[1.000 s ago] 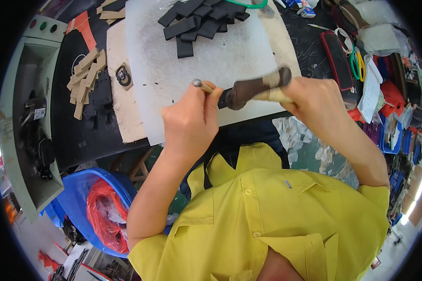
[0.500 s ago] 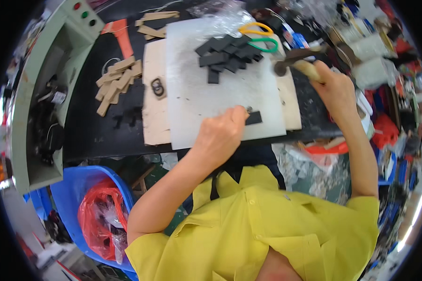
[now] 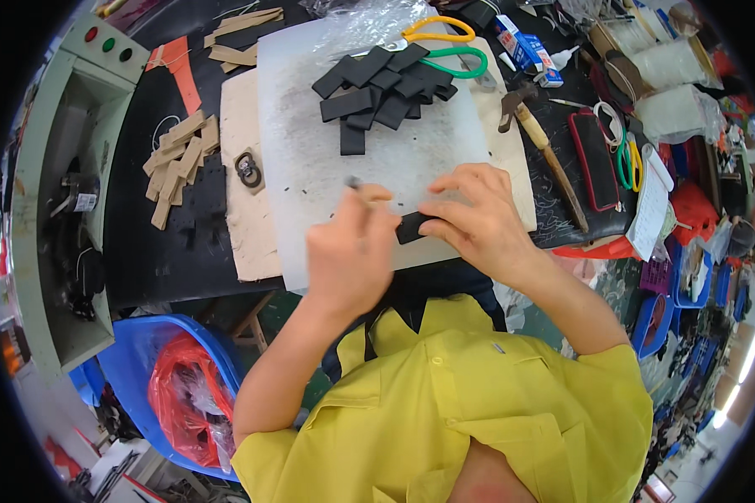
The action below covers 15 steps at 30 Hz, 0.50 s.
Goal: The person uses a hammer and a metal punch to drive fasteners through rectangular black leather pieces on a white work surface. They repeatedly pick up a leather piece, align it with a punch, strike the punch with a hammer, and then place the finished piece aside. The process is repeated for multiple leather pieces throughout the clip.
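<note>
My left hand (image 3: 352, 247), smeared by motion, is closed around a short punch-like tool whose dark end (image 3: 353, 181) sticks out above the fingers. Thumb and fingers of my right hand (image 3: 482, 218) pinch the end of a small black strip (image 3: 411, 227) near the front of the white board (image 3: 310, 210). To the right lies a hammer (image 3: 545, 149), its wooden handle pointing toward me, touched by neither hand. Farther back on the board is a loose pile of black strips (image 3: 386, 88).
Scissors with yellow (image 3: 440, 27) and green (image 3: 478, 63) handles lie behind the pile. Tan strips (image 3: 180, 163) are heaped on the left, near dark metal rings (image 3: 247, 170). A red-edged phone (image 3: 594, 159) sits at right; a blue bin (image 3: 126, 352) stands below left.
My right hand has let go of the hammer, which now lies on the right, and has come in to grip the black strip. My left hand has lifted off the strip and moved left.
</note>
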Available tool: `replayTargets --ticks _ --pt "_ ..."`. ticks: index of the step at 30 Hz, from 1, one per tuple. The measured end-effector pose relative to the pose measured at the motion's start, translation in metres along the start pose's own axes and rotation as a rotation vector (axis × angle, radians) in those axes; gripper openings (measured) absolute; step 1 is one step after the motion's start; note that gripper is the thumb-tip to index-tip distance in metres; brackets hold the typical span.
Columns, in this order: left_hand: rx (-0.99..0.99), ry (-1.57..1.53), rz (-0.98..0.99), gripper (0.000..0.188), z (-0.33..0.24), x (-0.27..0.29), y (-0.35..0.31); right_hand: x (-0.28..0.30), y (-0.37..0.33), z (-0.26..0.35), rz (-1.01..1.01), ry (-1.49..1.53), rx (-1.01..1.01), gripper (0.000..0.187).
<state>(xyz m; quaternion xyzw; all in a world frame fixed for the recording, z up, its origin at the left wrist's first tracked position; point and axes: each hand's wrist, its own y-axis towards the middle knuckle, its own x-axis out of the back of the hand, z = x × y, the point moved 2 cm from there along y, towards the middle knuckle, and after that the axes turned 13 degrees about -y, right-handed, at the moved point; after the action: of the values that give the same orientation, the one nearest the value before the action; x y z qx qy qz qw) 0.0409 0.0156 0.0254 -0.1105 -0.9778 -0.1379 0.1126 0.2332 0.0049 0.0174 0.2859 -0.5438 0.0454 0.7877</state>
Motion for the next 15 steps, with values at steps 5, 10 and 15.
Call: replayTargets --ticks 5,10,15 --pt "0.192 -0.307 -0.091 0.018 0.016 0.025 0.004 0.002 -0.006 0.004 -0.078 -0.080 0.072 0.017" --pt "-0.192 0.332 0.033 0.023 0.006 -0.017 -0.016 0.016 0.020 -0.044 -0.017 -0.059 -0.250 0.016" --pt "0.050 0.232 -0.295 0.007 0.012 0.033 -0.012 0.010 0.065 -0.070 -0.142 -0.120 -0.072 0.010"
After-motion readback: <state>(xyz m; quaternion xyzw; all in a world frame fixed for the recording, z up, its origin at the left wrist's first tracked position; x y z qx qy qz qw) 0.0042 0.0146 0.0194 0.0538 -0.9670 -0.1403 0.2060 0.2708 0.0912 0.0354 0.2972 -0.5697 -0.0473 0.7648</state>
